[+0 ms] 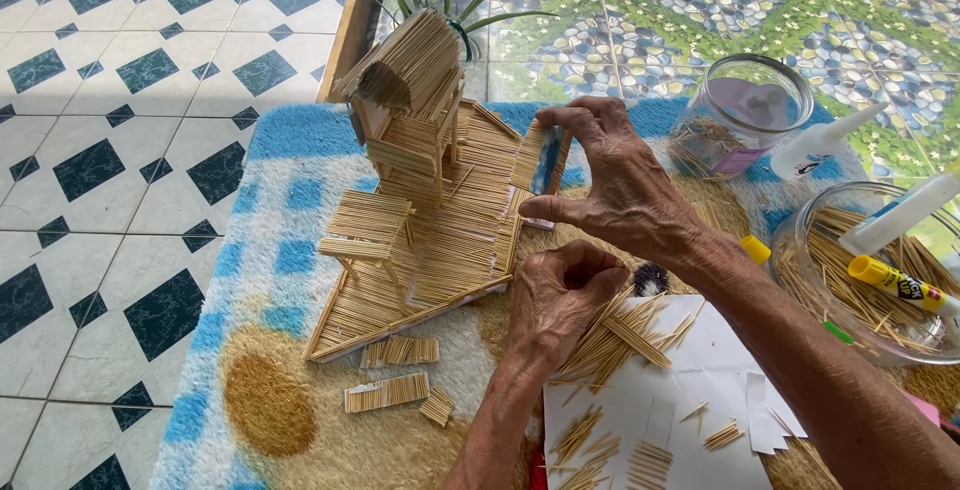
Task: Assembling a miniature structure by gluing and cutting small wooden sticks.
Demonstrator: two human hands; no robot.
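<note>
Head view, and I had both hands over the rug (280, 200). The right hand (615, 185) was up by the model (425, 200), thumb and fingers pinching a small panel (545, 155) of glued sticks and holding it upright at the far right edge of the base (390, 305). The panel touched that edge, or sat just above it; I couldn't tell which. The left hand (560, 295) sat just below the right, curled into a loose fist, knuckles toward the base's near right corner. Whether it gripped anything inside I couldn't see.

The model itself stood mid-rug: a stick hut (410, 80) on stilts with a thatch-like roof, a little table-like piece (365, 225) in front of it, all on the slanted base. Loose panels (395, 370) lay on the rug just in front of the base.

To the right, under my forearms, I saw white paper (700, 390) with scattered sticks (620, 335) and small bundles on it. Further right stood a clear jar (740, 110) lying on its side, a glass bowl (815, 260) of sticks beside it, and a yellow glue tube (895, 285) resting across the bowl. A white glue bottle (825, 140) lay between jar and bowl. A plant (450, 0) showed behind the hut.
</note>
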